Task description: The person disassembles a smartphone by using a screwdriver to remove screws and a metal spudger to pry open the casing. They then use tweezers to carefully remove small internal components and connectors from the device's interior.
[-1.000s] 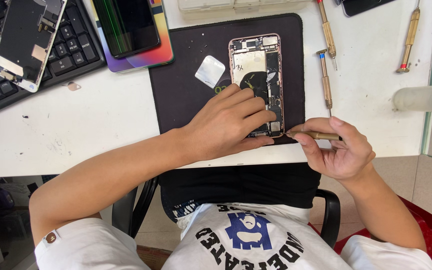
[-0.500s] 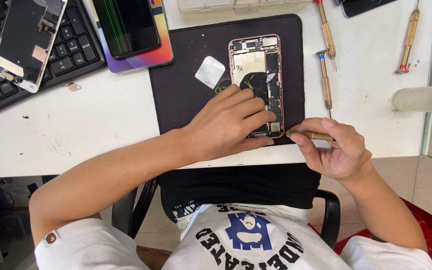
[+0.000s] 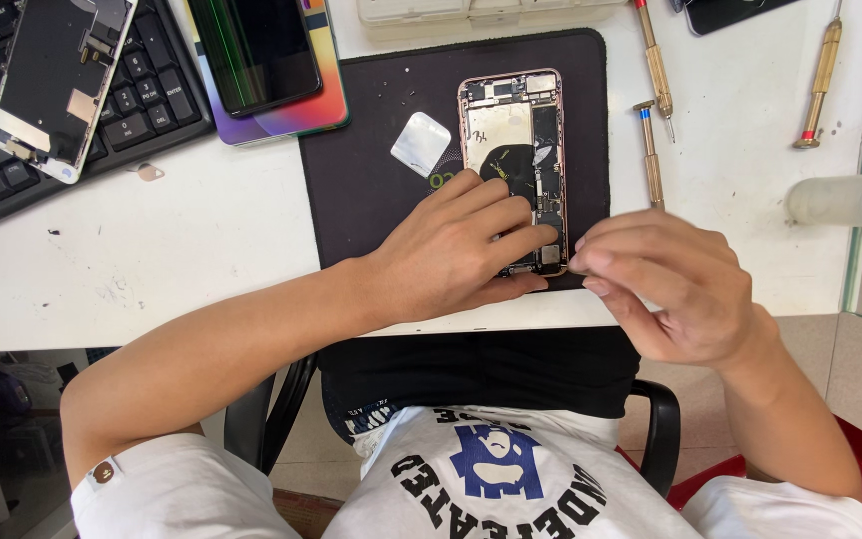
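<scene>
An opened phone (image 3: 511, 130) with a rose-gold frame lies on a black mat (image 3: 371, 200), its inner parts showing. My left hand (image 3: 451, 255) rests flat on the phone's lower half, fingers spread over it and holding it down. My right hand (image 3: 670, 289) is just right of the phone's bottom corner. Its fingertips are pinched together and touch the corner. The brass screwdriver it held a moment ago is hidden under the fingers. A small white square piece (image 3: 420, 144) lies on the mat, left of the phone.
Two brass screwdrivers (image 3: 647, 150) (image 3: 655, 65) lie right of the phone, a third (image 3: 818, 80) farther right. A black keyboard (image 3: 142, 110) at the left carries a detached screen (image 3: 57, 85). Beside it lies a phone with a colourful edge (image 3: 261, 60). A clear bottle (image 3: 845, 200) lies near the table's right edge.
My right hand has risen and moved left, from below the table edge to the phone's bottom right corner. The screwdriver is now covered by its fingers. The left hand has stayed put.
</scene>
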